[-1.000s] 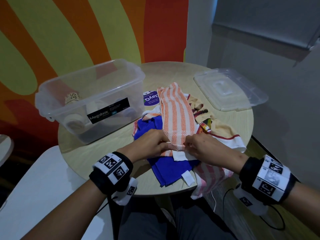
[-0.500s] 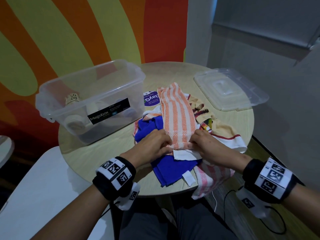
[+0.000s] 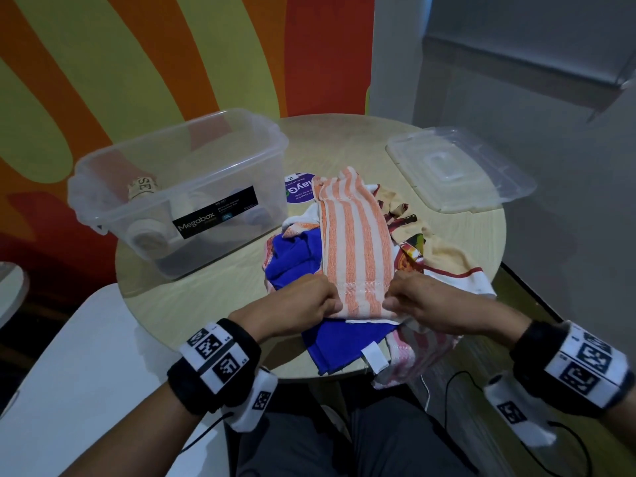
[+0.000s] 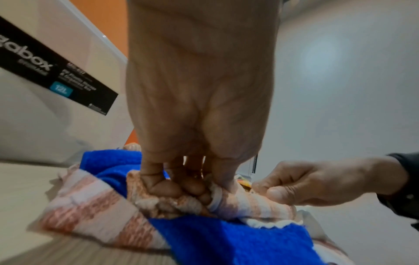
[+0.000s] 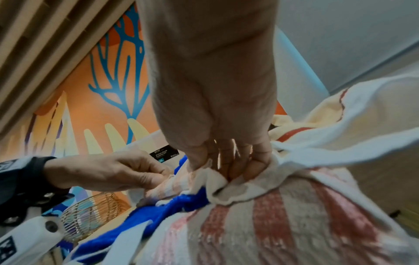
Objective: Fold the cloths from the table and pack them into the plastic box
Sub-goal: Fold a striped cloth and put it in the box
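**Both hands pinching the near end of the orange-striped cloth**

Landmark here: the plastic box (image 3: 179, 187), clear, lid off, black Megabox label on the front wall, sitting on the left part of the round desk (image 3: 344, 139). A few rolled pale cloths visible through the wall, can't make out much more than that.

Just right of the box: the messy pile. Orange-striped cloth (image 3: 354, 242) on top, laid out as a long narrow strip running away from the body. Blue cloth (image 3: 292, 259) under it on the box side, one corner with a white tag hanging past the desk edge. Cream printed cloth (image 3: 444, 259) on the far side from the box, and a red-striped cloth (image 3: 416, 352) drooping off the near edge.

Left hand (image 3: 296, 301) at the near end of the strip, box side, fingers (image 4: 167, 188) curled tight and clamped on the bunched hem. Right hand (image 3: 430, 304) at the same end, side away from the box, fingers (image 5: 256, 165) also curled in, pinching the white-edged hem of the same cloth. Knuckles of the two hands close together, only the width of the strip between.

Clear lid (image 3: 457, 170) flat on the desk, well apart from the box, far right. Purple round sticker (image 3: 297, 192) just right of the box, partly under the strip's far end.
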A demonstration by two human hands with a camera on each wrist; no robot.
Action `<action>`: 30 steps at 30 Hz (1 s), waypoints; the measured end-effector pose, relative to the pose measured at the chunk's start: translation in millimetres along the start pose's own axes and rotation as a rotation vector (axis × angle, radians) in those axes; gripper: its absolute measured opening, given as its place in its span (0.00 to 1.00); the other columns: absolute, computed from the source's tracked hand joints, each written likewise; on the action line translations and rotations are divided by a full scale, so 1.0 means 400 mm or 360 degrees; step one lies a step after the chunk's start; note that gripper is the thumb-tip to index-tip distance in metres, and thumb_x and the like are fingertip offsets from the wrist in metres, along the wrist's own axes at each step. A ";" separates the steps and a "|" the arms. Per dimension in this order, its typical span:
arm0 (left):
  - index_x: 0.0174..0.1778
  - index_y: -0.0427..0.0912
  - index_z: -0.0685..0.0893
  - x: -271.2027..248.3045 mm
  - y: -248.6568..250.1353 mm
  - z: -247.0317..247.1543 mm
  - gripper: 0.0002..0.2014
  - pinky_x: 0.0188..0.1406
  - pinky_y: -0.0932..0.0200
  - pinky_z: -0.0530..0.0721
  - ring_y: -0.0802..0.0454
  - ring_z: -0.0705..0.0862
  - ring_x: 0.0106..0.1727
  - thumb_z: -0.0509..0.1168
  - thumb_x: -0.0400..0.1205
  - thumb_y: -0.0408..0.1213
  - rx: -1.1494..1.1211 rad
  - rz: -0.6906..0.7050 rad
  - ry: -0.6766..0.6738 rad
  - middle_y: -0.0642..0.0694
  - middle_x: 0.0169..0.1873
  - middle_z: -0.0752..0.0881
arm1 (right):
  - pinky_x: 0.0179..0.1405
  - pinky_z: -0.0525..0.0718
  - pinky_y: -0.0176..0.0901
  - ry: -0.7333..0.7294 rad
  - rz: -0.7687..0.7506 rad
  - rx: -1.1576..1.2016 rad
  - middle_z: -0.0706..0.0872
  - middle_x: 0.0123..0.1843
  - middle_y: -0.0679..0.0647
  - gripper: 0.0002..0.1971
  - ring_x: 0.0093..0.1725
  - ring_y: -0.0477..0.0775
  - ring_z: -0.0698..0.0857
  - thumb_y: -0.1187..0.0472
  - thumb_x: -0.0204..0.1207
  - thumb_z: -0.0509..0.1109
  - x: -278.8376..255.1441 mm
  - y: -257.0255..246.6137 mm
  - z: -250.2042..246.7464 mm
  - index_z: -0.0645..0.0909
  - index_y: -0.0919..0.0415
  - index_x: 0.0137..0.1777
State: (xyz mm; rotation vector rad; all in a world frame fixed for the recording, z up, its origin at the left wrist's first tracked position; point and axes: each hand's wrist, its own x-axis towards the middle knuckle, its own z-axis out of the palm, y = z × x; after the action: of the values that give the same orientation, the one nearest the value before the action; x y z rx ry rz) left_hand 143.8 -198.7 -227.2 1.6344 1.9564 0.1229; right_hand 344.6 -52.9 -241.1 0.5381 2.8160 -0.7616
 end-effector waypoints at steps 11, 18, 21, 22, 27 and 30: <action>0.45 0.45 0.78 0.029 0.013 -0.011 0.18 0.51 0.43 0.88 0.45 0.84 0.48 0.67 0.86 0.57 0.0658 -0.0248 0.0315 0.46 0.45 0.83 | 0.38 0.74 0.41 -0.0045 0.0087 -0.0025 0.84 0.45 0.59 0.20 0.43 0.59 0.81 0.51 0.89 0.63 0.024 0.002 0.000 0.82 0.66 0.42; 0.55 0.48 0.84 0.016 0.049 0.000 0.15 0.42 0.65 0.74 0.56 0.76 0.54 0.73 0.82 0.54 0.0545 0.0374 0.0244 0.53 0.53 0.81 | 0.32 0.73 0.33 -0.0122 0.0157 0.0031 0.80 0.36 0.46 0.18 0.33 0.44 0.78 0.49 0.87 0.66 0.040 0.003 -0.016 0.81 0.53 0.35; 0.60 0.46 0.88 0.026 0.023 0.018 0.10 0.54 0.55 0.86 0.54 0.81 0.57 0.70 0.86 0.45 0.0483 0.0351 0.0251 0.50 0.56 0.86 | 0.30 0.74 0.41 0.0151 0.0202 -0.0057 0.81 0.32 0.47 0.16 0.31 0.47 0.77 0.48 0.81 0.74 0.035 0.006 -0.010 0.80 0.56 0.36; 0.60 0.46 0.89 0.030 0.018 0.018 0.10 0.56 0.53 0.86 0.54 0.83 0.57 0.69 0.87 0.43 0.0410 0.0337 0.0256 0.50 0.56 0.87 | 0.31 0.76 0.45 0.0314 0.0168 -0.0150 0.81 0.33 0.48 0.15 0.33 0.50 0.79 0.50 0.80 0.75 0.030 0.002 -0.007 0.79 0.57 0.38; 0.55 0.42 0.92 0.057 -0.001 0.003 0.08 0.48 0.56 0.86 0.55 0.86 0.48 0.69 0.87 0.40 0.0016 0.0249 0.0282 0.49 0.49 0.91 | 0.37 0.72 0.36 0.0560 -0.0258 -0.0073 0.80 0.43 0.46 0.07 0.42 0.46 0.76 0.53 0.80 0.75 0.014 -0.040 0.015 0.82 0.54 0.47; 0.55 0.42 0.90 0.076 -0.003 0.001 0.08 0.47 0.57 0.86 0.54 0.86 0.47 0.67 0.89 0.39 -0.0044 0.0160 0.0253 0.49 0.48 0.90 | 0.43 0.77 0.39 0.0466 -0.0281 -0.0204 0.83 0.49 0.47 0.06 0.48 0.48 0.80 0.55 0.80 0.74 0.027 -0.020 0.052 0.85 0.54 0.54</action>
State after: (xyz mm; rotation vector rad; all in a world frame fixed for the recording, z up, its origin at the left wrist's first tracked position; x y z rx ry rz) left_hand 140.5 -171.0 -239.2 1.7517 1.9785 0.3265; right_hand 333.0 -66.7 -258.1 0.4138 3.1906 -0.5653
